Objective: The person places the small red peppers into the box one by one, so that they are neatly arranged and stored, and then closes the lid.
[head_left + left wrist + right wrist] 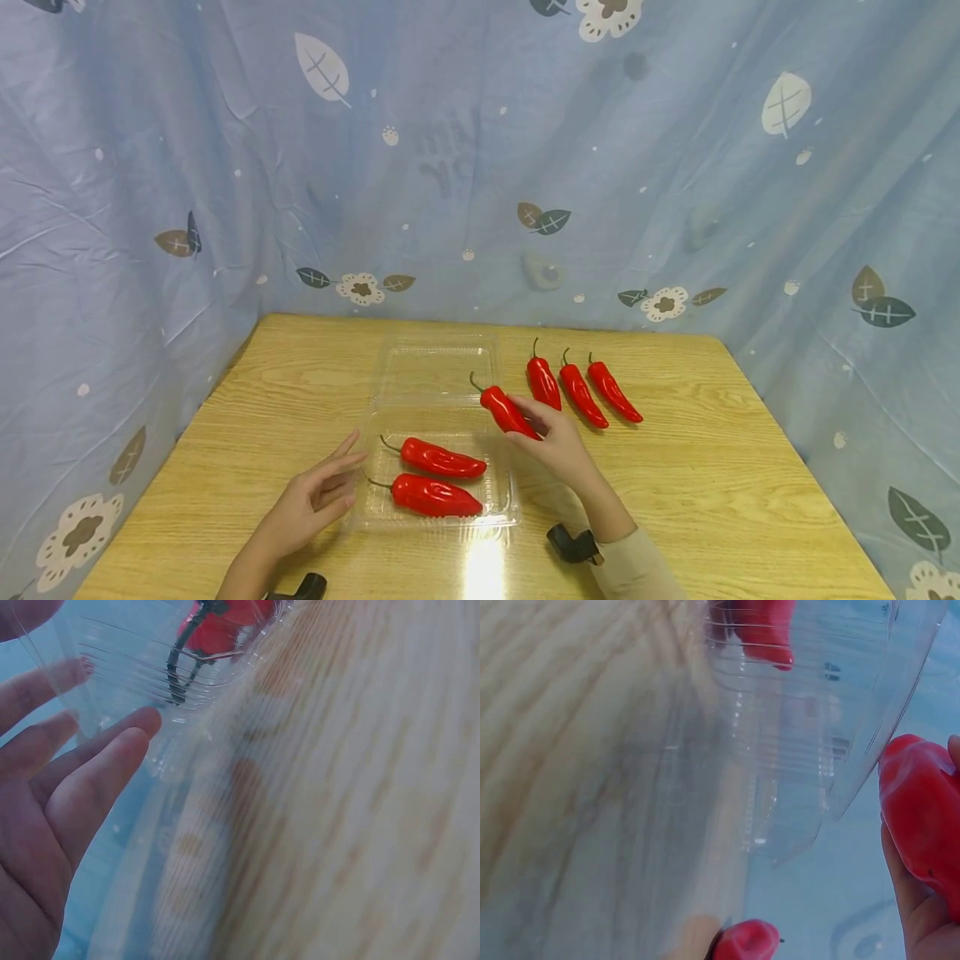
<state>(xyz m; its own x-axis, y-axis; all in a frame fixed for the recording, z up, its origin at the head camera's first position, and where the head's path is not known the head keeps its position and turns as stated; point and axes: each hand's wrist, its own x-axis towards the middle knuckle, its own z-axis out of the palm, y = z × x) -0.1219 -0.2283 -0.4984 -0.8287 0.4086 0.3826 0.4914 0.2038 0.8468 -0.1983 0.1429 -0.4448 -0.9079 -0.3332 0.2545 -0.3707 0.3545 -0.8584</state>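
In the head view my right hand (557,443) grips a red chili pepper (501,407) by its lower part, stem pointing up and left, over the right side of a clear plastic container (510,504). The right wrist view shows the same red pepper (922,806) in the fingers, beside the container wall. Two red peppers, an upper one (442,458) and a lower one (435,496), lie side by side inside the container, stems to the left. At the container's left edge, my left hand (311,500) has its fingers loosely extended and holds nothing.
Three more red peppers (576,393) lie in a row on the wooden table (697,467), right of the container. The container's clear lid (438,367) lies folded back behind it. A blue patterned curtain (465,167) surrounds the table at the back and sides.
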